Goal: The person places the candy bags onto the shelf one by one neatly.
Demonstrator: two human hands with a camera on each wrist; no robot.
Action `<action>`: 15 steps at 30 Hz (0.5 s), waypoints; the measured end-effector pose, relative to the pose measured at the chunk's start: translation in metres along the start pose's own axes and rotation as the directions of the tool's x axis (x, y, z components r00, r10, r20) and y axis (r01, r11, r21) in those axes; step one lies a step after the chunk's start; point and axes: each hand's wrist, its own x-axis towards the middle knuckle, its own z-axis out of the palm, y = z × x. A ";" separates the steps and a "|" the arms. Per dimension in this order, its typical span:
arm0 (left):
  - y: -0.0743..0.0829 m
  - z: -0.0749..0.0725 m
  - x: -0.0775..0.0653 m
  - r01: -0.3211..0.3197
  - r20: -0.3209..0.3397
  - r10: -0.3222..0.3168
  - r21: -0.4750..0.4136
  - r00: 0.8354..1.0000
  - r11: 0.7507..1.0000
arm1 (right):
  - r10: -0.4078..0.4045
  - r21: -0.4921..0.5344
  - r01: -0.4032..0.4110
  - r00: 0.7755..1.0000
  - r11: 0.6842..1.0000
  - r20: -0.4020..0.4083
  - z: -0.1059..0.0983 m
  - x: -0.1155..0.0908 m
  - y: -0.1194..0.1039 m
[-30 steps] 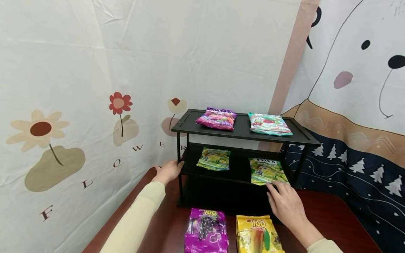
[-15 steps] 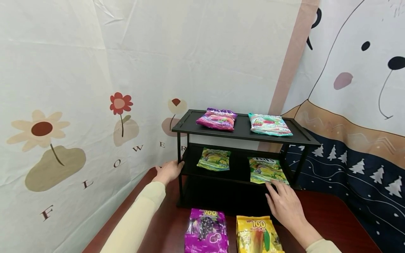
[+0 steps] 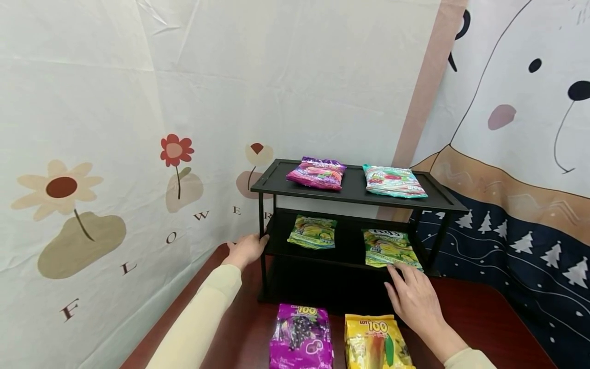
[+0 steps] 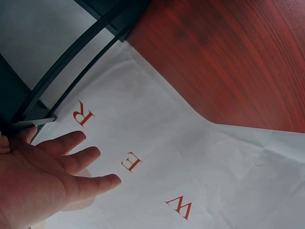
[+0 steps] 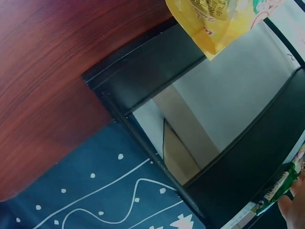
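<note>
In the head view my left hand [image 3: 245, 251] is at the left post of a black tiered rack [image 3: 318, 261], by the middle shelf. Its thumb and index finger grip the post, and the left wrist view shows the other fingers [image 4: 78, 160] spread off it. My right hand [image 3: 415, 294] touches the front edge of a green candy bag [image 3: 391, 249], which lies at the right of the middle shelf. Those fingers are loosely bent, with the thumb lower and apart from the bag. A second green candy bag [image 3: 313, 232] lies at the left on that shelf.
A purple candy bag [image 3: 317, 174] and a white-and-teal candy bag [image 3: 394, 181] lie on the top shelf. In front of the rack, a larger purple bag [image 3: 300, 335] and a yellow bag [image 3: 378, 341] stand on the dark red table [image 3: 479, 312]. Printed cloth hangs behind.
The right green bag has shifted very slightly back and left at my right fingertips. My right thumb has spread a little from the fingers. The left hand keeps its place.
</note>
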 end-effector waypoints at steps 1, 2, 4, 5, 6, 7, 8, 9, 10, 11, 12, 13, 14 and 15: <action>0.000 0.000 0.000 0.000 -0.001 0.000 0.001 1.000 1.000 | 0.004 0.003 -0.004 1.000 1.000 0.009 0.000 0.000 0.000; 0.000 0.000 0.000 0.001 -0.002 -0.001 0.001 1.000 1.000 | 0.007 0.004 -0.007 1.000 1.000 0.017 0.001 0.001 0.000; 0.000 0.000 0.000 0.000 -0.003 0.000 0.003 1.000 1.000 | 0.010 0.006 -0.010 0.999 1.000 0.033 0.001 0.001 0.000; 0.000 0.000 -0.001 0.001 -0.002 -0.001 0.001 1.000 1.000 | 0.012 0.007 -0.012 0.999 1.000 0.041 0.002 0.001 0.000; 0.000 0.000 -0.001 0.002 -0.003 -0.002 -0.001 1.000 1.000 | 0.012 0.007 -0.013 0.999 1.000 0.047 0.002 0.002 0.000; 0.000 0.000 -0.001 0.003 -0.002 -0.003 -0.003 1.000 1.000 | 0.013 0.007 -0.014 0.999 1.000 0.052 0.002 0.002 0.000; 0.000 0.000 -0.001 0.004 -0.001 -0.004 -0.006 1.000 1.000 | 0.015 0.005 -0.015 0.998 1.000 0.058 0.002 0.002 0.001; 0.000 0.000 -0.001 0.005 0.000 -0.005 -0.008 1.000 1.000 | 0.016 0.003 -0.016 0.998 1.000 0.065 0.003 0.002 0.001; 0.000 0.000 -0.001 0.005 0.000 -0.005 -0.008 1.000 1.000 | 0.017 0.002 -0.017 0.997 1.000 0.072 0.003 0.002 0.001; 0.000 0.000 -0.001 0.005 -0.001 -0.005 -0.010 1.000 1.000 | 0.019 0.001 -0.019 0.997 1.000 0.077 0.004 0.002 0.001; 0.001 0.000 -0.001 0.003 -0.002 -0.003 -0.006 1.000 1.000 | 0.020 -0.001 -0.020 0.996 1.000 0.082 0.004 0.003 0.001; 0.001 0.000 -0.001 0.003 -0.002 -0.003 -0.008 1.000 1.000 | 0.022 -0.001 -0.022 0.996 1.000 0.086 0.005 0.003 0.001; 0.001 0.000 -0.001 0.003 -0.003 -0.003 -0.007 1.000 1.000 | 0.024 -0.002 -0.024 0.996 1.000 0.090 0.006 0.003 0.001; 0.001 0.000 -0.001 0.003 -0.003 -0.003 -0.007 1.000 1.000 | 0.025 -0.003 -0.025 0.995 1.000 0.094 0.006 0.003 0.001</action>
